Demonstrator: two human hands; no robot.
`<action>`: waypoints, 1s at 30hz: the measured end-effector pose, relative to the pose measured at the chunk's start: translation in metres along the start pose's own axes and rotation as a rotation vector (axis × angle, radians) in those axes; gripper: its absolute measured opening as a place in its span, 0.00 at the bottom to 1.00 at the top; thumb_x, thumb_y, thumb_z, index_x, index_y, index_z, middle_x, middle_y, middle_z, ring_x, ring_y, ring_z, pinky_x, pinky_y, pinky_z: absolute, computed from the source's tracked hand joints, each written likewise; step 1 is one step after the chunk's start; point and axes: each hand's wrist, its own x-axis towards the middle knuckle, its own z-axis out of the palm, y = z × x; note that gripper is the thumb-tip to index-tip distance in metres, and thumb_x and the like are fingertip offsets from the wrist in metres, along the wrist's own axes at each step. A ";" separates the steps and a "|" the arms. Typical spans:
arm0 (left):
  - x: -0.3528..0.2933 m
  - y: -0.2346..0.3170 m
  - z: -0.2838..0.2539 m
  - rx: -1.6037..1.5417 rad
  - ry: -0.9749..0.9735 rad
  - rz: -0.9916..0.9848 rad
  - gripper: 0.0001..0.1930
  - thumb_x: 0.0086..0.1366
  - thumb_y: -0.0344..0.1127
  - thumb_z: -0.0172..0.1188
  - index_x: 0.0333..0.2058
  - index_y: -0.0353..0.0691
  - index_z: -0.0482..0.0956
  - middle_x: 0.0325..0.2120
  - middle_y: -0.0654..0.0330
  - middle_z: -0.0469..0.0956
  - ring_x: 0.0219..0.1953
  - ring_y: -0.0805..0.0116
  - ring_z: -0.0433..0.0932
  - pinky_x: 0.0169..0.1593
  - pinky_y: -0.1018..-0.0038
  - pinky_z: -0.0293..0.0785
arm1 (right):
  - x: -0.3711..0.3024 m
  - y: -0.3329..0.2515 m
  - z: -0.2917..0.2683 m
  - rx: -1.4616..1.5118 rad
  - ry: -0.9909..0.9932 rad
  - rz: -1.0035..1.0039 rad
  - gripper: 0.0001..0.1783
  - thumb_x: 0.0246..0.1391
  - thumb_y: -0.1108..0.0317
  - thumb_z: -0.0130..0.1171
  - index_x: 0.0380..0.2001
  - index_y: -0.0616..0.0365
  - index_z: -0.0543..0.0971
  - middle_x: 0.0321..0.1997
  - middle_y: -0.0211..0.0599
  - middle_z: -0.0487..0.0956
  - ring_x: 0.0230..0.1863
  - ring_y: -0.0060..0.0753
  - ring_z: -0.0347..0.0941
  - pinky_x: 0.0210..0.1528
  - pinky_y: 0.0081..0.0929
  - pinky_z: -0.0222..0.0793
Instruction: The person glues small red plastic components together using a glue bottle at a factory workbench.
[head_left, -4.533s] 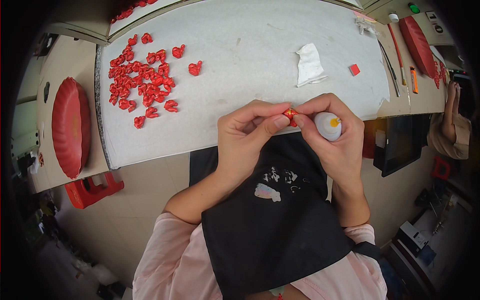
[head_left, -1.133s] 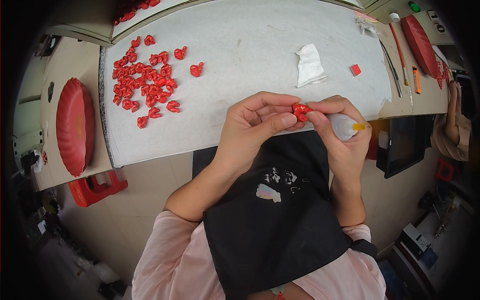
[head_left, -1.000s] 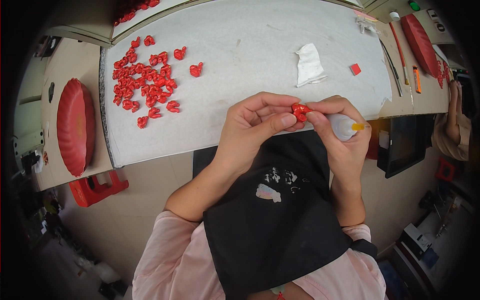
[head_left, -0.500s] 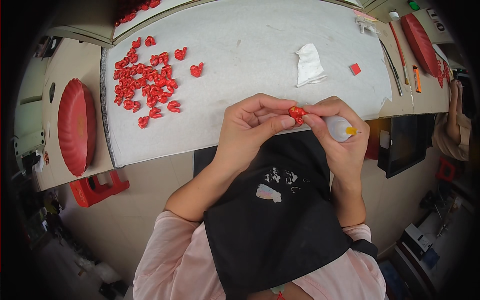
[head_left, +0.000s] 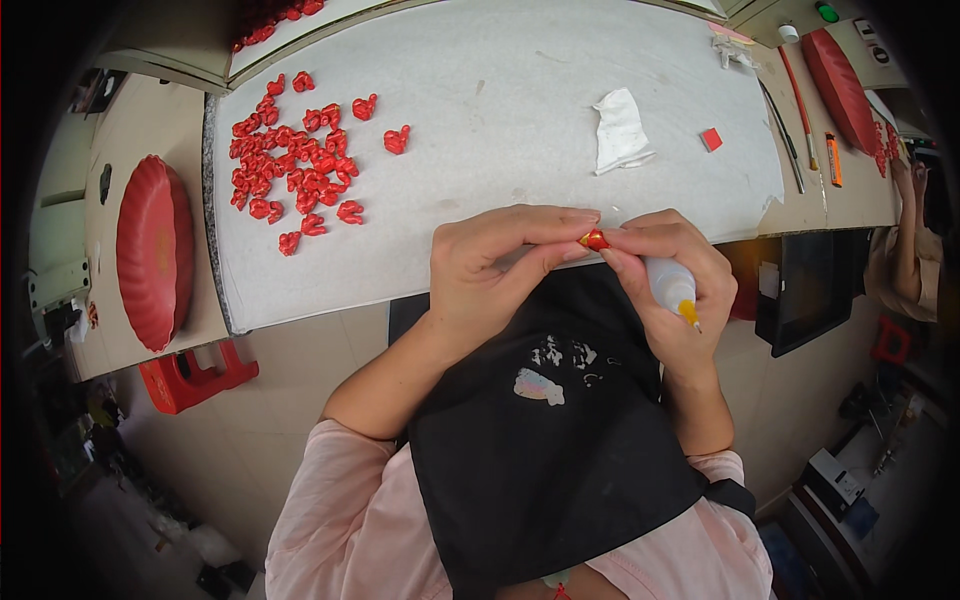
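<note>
Pinched between the fingertips of both hands is a small glossy red figurine (head_left: 596, 240) with a yellow-gold patch, held above the table's near edge. My left hand (head_left: 480, 270) grips its left side with thumb and fingers. From the other side, the thumb and forefinger of my right hand (head_left: 712, 285) press on it. Tucked in that same right hand is a whitish squeeze bottle (head_left: 668, 280) with a yellow tip and thin needle pointing down toward me. Much of the figurine is covered by fingers. Many similar red figurines (head_left: 300, 160) lie in a loose group on the table's left.
White paper (head_left: 480, 120) covers the table. On it lie a crumpled white tissue (head_left: 620, 132) and a small red block (head_left: 711, 139). Brushes (head_left: 798, 110) and an orange tube (head_left: 833, 160) are at right. Red scalloped trays (head_left: 155, 255) stand both sides; a red stool (head_left: 198, 378) is lower left.
The figurine has been turned between my fingertips, showing more gold now. My right hand has tilted, so the bottle's needle points further down. My left hand has shifted slightly.
</note>
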 end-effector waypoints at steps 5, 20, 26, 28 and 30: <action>0.001 0.000 -0.001 0.049 -0.037 0.029 0.09 0.49 0.17 0.55 0.31 0.30 0.77 0.30 0.52 0.77 0.32 0.68 0.77 0.36 0.80 0.72 | -0.001 0.004 0.000 -0.007 -0.004 0.000 0.07 0.36 0.82 0.60 0.24 0.64 0.75 0.23 0.39 0.75 0.24 0.29 0.72 0.25 0.18 0.65; 0.021 0.009 -0.024 0.414 -0.023 0.211 0.09 0.48 0.22 0.57 0.31 0.38 0.77 0.30 0.57 0.76 0.30 0.67 0.76 0.31 0.78 0.72 | 0.004 -0.001 -0.003 0.030 0.033 0.167 0.12 0.37 0.82 0.57 0.30 0.63 0.75 0.26 0.33 0.72 0.24 0.20 0.65 0.27 0.14 0.60; 0.074 0.010 -0.110 1.129 0.070 0.286 0.08 0.49 0.23 0.56 0.31 0.37 0.77 0.31 0.60 0.76 0.31 0.66 0.76 0.33 0.76 0.73 | 0.002 0.009 -0.012 0.002 0.072 0.186 0.11 0.37 0.83 0.56 0.30 0.65 0.75 0.27 0.33 0.71 0.25 0.18 0.63 0.29 0.12 0.58; 0.086 0.000 -0.129 1.235 0.045 0.283 0.08 0.50 0.24 0.55 0.31 0.37 0.77 0.32 0.59 0.76 0.30 0.65 0.75 0.33 0.75 0.72 | 0.001 0.009 -0.014 -0.001 0.069 0.168 0.11 0.37 0.84 0.56 0.30 0.65 0.75 0.27 0.33 0.71 0.25 0.19 0.63 0.29 0.13 0.58; 0.088 -0.003 -0.143 1.370 -0.003 0.264 0.08 0.51 0.26 0.55 0.32 0.36 0.77 0.33 0.58 0.75 0.31 0.62 0.75 0.35 0.74 0.72 | 0.000 0.007 -0.016 -0.021 0.067 0.155 0.11 0.37 0.84 0.56 0.29 0.65 0.74 0.26 0.33 0.71 0.25 0.21 0.64 0.29 0.14 0.59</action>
